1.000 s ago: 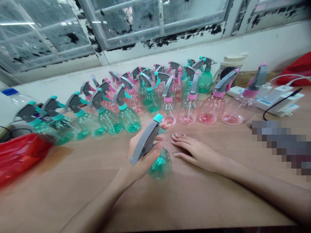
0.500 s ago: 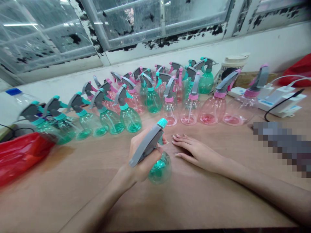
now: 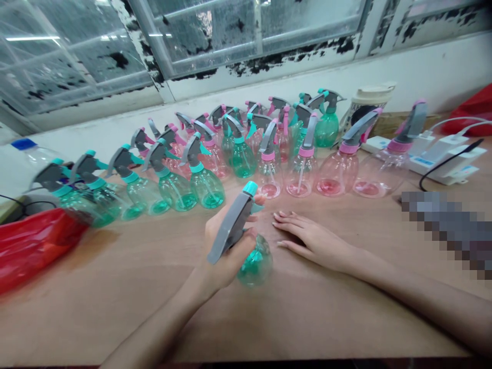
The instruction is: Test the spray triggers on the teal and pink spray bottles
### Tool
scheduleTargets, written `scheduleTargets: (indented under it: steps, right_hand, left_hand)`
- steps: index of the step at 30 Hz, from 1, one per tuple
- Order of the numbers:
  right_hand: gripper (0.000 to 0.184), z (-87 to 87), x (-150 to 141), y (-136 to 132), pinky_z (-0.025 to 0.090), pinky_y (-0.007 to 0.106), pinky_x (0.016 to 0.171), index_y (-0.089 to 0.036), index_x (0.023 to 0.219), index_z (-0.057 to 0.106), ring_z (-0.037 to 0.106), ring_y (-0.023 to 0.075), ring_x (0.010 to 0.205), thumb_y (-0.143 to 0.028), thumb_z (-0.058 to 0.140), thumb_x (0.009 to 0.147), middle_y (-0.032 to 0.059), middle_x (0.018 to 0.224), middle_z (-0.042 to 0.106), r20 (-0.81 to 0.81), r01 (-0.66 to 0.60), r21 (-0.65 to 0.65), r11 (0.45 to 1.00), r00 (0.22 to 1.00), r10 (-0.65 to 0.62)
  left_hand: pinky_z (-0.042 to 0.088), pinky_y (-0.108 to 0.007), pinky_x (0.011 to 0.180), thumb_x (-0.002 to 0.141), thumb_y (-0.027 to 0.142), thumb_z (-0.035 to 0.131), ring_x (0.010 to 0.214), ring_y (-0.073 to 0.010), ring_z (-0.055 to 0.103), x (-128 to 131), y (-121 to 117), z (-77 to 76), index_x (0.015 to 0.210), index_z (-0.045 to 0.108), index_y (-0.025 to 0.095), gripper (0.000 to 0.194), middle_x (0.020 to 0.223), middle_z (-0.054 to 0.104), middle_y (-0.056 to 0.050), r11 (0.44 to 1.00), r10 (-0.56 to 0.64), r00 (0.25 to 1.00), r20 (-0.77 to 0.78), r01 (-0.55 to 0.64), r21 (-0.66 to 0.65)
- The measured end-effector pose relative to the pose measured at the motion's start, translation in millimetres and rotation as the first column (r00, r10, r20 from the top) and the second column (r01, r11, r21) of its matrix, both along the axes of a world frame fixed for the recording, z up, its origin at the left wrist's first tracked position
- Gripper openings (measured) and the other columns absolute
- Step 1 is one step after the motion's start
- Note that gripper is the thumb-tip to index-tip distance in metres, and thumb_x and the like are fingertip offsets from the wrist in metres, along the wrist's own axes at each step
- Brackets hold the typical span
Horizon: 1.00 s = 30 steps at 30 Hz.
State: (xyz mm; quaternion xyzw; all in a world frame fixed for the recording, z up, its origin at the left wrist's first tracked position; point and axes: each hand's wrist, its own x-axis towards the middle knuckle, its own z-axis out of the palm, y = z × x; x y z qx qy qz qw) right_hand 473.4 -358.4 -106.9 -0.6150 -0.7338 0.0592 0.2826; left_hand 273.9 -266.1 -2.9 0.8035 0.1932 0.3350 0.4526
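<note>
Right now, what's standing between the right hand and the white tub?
In the head view, a pink spray bottle stands between the right hand and the white tub, past some tabletop.

Illegible partial lettering, white tub

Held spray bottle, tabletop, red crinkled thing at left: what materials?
Held green rounded spray bottle: likely glossy plastic; see-through body, highlights.
Flat brown tabletop: low-sheen, wood or laminate; grain indistinct, so can't say which.
Red crinkled sheet: probably shiny plastic film; bright highlights along creases.
</note>
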Motion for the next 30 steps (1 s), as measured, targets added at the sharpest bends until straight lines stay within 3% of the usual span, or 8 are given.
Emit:
scheduleTargets:
  steps: [24, 30]
  right_hand:
    - [0.045, 0.4, -0.5, 0.2, 0.038, 0.051, 0.112, -0.019, 0.134, 0.056, 0.047, 0.0270, 0.134, -0.043, 0.048, 0.097, 0.0117, 0.141, 0.056, 0.016, -0.003, 0.010, 1.000, 1.000, 0.003]
    - [0.045, -0.4, -0.3, 0.3, 0.036, 0.050, 0.113, -0.018, 0.134, 0.056, 0.046, 0.0267, 0.135, -0.043, 0.049, 0.097, 0.0120, 0.141, 0.056, 0.002, -0.004, 0.004, 1.000, 1.000, 0.004]
  left_hand:
    - [0.056, -0.035, 0.084, 0.082, 0.022, 0.054, 0.103, -0.0223, 0.066, 1.2, -0.5, 0.5, 0.115, 0.061, 0.022, 0.034, 0.125, 0.066, -0.008, 1.000, -0.007, 1.000, 0.003, 0.007, -0.016]
    - [0.055, -0.036, 0.079, 0.079, 0.025, 0.055, 0.089, -0.0225, 0.069, -0.7, 2.9, 1.5, 0.102, 0.064, 0.022, 0.026, 0.092, 0.073, -0.004, 0.999, 0.013, 0.999, -0.048, -0.011, 0.051]
